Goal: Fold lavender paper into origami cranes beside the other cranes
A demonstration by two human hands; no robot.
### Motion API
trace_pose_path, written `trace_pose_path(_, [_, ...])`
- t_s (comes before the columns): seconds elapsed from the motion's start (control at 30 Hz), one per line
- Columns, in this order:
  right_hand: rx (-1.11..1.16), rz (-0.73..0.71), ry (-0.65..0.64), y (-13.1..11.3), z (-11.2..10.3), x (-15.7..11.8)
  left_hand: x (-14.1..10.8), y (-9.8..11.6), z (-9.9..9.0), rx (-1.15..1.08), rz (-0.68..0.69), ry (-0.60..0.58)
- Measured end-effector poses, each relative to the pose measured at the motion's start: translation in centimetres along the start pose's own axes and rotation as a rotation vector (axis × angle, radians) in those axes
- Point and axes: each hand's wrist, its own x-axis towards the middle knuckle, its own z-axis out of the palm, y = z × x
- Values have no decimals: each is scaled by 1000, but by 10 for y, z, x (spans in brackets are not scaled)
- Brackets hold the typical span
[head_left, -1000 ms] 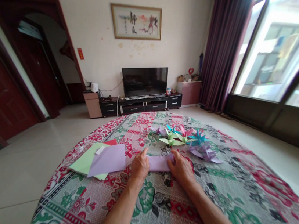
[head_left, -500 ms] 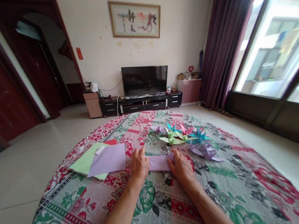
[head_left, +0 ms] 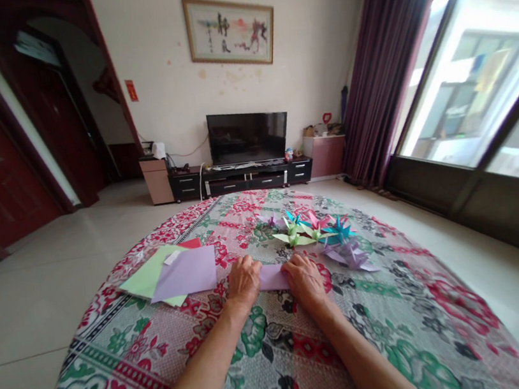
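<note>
A folded strip of purple paper (head_left: 274, 277) lies flat on the patterned tablecloth, between my two hands. My left hand (head_left: 245, 279) has its curled fingers on the strip's left end. At the other end, my right hand (head_left: 304, 277) holds the paper with fingers bent and thumb tucked inward. Both ends of the strip are hidden beneath the fingers. Beyond my right hand sit several folded paper cranes, among them a green one (head_left: 294, 236), a blue one (head_left: 340, 231) and a purple one (head_left: 352, 256).
Left of my hands, a purple sheet (head_left: 188, 273) overlaps green sheets (head_left: 143, 276), with a red sheet (head_left: 192, 244) peeking out behind. The round table carries a floral tablecloth (head_left: 307, 361). Across the floor stand a television (head_left: 249, 137) and a low cabinet (head_left: 226, 182).
My right hand has moved inward along the strip, so less purple paper shows between the hands. The left hand stays at its end. The whole view has shifted slightly.
</note>
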Motion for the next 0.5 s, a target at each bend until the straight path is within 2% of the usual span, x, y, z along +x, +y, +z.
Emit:
trace_pose_path(0.13, [91, -3, -11, 0, -1, -3, -1, 0, -1, -13, 6, -66])
trace_pose_path(0.37, [55, 152, 18, -20, -3, -18, -19, 7, -5, -36, -5, 27])
trace_pose_path(0.5, [42, 167, 61, -30, 1, -24, -28, 9, -5, -58, -14, 38])
